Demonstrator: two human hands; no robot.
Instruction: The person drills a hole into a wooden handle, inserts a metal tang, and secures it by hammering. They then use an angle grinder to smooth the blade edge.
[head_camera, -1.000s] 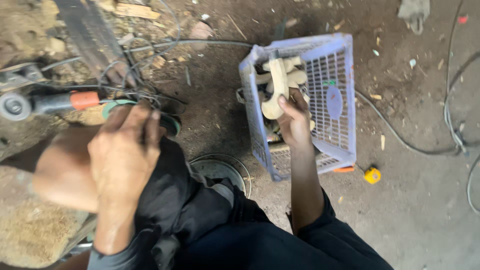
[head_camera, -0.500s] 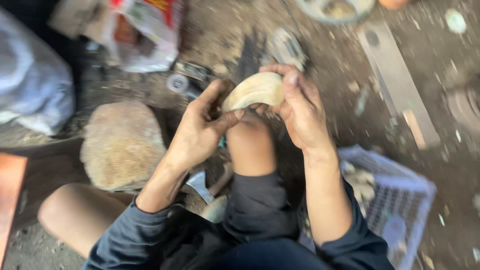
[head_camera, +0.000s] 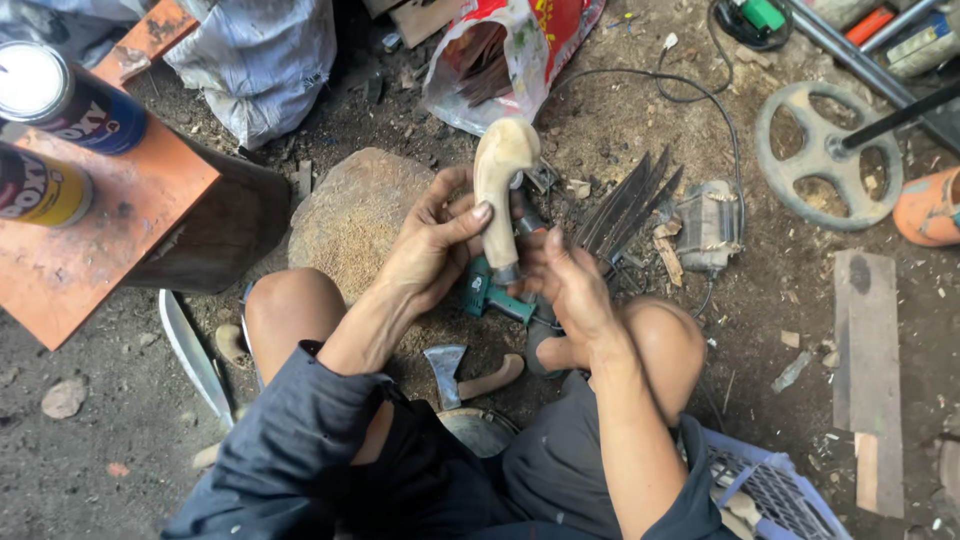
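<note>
The person is sitting low over a dirt floor (head_camera: 620, 130), knees bent, and is holding a pale carved wooden handle (head_camera: 500, 185) upright between both hands. The left hand (head_camera: 430, 250) is wrapping around the handle's middle, its fingers (head_camera: 478, 212) curling closed on the wood, thumb pressing across the front. The right hand (head_camera: 565, 280) is gripping the handle's lower end, fingers folding in around it, though the exact contact there is partly hidden and may be resting on a metal collar. The handle's rounded, bent top is pointing away from the person, above a flat stone (head_camera: 355, 215).

Just beneath the hands a green power tool (head_camera: 490, 295) is lying on the floor, and a small hatchet (head_camera: 450, 365) is lying between the knees. A fan of dark metal blades (head_camera: 625, 205) is lying just right of the hands, beside a small motor (head_camera: 710, 225). An orange table (head_camera: 90, 230) at the left is carrying two cans (head_camera: 60, 95). A blue plastic basket (head_camera: 770, 495) is sitting by the right thigh.
</note>
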